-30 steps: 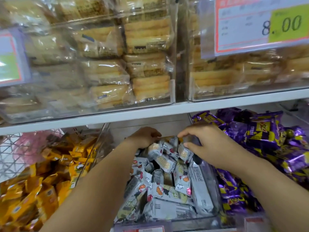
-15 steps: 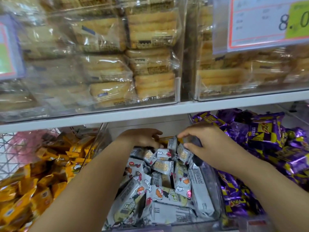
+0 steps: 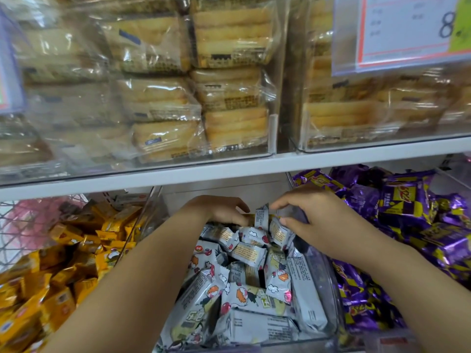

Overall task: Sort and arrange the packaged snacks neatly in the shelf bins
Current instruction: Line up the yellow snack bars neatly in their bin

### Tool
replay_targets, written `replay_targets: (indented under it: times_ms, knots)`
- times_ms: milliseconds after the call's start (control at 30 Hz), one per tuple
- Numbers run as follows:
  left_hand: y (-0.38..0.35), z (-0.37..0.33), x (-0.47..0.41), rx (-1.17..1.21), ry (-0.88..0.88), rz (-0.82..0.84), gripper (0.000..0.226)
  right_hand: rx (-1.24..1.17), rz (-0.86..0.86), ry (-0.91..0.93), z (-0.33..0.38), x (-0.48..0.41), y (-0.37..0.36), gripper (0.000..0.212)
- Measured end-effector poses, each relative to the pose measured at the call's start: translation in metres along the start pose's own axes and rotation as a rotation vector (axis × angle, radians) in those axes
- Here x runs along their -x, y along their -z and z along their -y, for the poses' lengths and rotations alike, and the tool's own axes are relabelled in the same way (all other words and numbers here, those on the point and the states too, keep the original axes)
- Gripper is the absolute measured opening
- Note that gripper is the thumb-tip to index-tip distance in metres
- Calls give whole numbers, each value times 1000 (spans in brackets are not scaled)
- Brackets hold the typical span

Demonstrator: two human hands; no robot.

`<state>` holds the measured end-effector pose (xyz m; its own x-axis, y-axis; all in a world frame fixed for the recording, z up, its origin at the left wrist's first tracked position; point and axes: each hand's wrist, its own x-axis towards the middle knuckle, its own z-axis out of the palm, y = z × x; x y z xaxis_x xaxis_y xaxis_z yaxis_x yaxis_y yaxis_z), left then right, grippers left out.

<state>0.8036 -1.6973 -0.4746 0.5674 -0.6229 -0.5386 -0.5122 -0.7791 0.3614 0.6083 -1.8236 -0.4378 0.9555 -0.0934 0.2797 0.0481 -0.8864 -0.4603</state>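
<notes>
bin: white snack packets [image 3: 249, 253] heaped loose in middle bin [image 3: 328, 284] | right hand [image 3: 313, 220]: finger and thumb pinch a grey packet [image 3: 293, 214] at the back; guessing to stand it upright | left hand [image 3: 219, 208]: curled over neighbours, likely bracing; grip can't tell

A white shelf board [image 3: 229, 171] runs across the view, tilted up toward the right, with a pale grey back panel [image 3: 224, 189] showing just beneath it. A red-bordered price card [image 3: 402, 34] with a green patch hangs at upper right, and another card [image 3: 7, 59] sits at the left edge. White wire mesh [image 3: 15, 225] stands at far left in soft, even light.
</notes>
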Motion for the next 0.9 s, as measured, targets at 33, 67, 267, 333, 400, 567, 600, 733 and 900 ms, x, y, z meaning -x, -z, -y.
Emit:
replay_targets:
  times_ms: [33,67,267,333,400,567,600,733,900]
  knots:
    - [0,0,1,6,-9,4,70,-4,2,0,0,0,0,25]
    - [0,-1,2,-3,-16,4,71,-4,2,3,0,0,0,25]
    - [-1,-6,10,57,-101,-64,39,16,17,5,1,0,2,26]
    - [-2,-4,11,99,-125,-104,35,28,19,7,2,1,3,27]
    - [-2,-4,14,110,-153,-167,33,36,25,9,2,0,4,27]
    - [5,-5,48,182,-193,-418,31,67,52,17,7,-2,6,27]
    - [6,-5,60,184,-195,-444,30,67,57,20,9,-1,7,27]
    - [-1,2,119,57,-277,-654,19,80,100,13,26,9,7,26]
    - [-22,36,188,-14,-290,-929,21,302,263,11,50,20,-4,29]
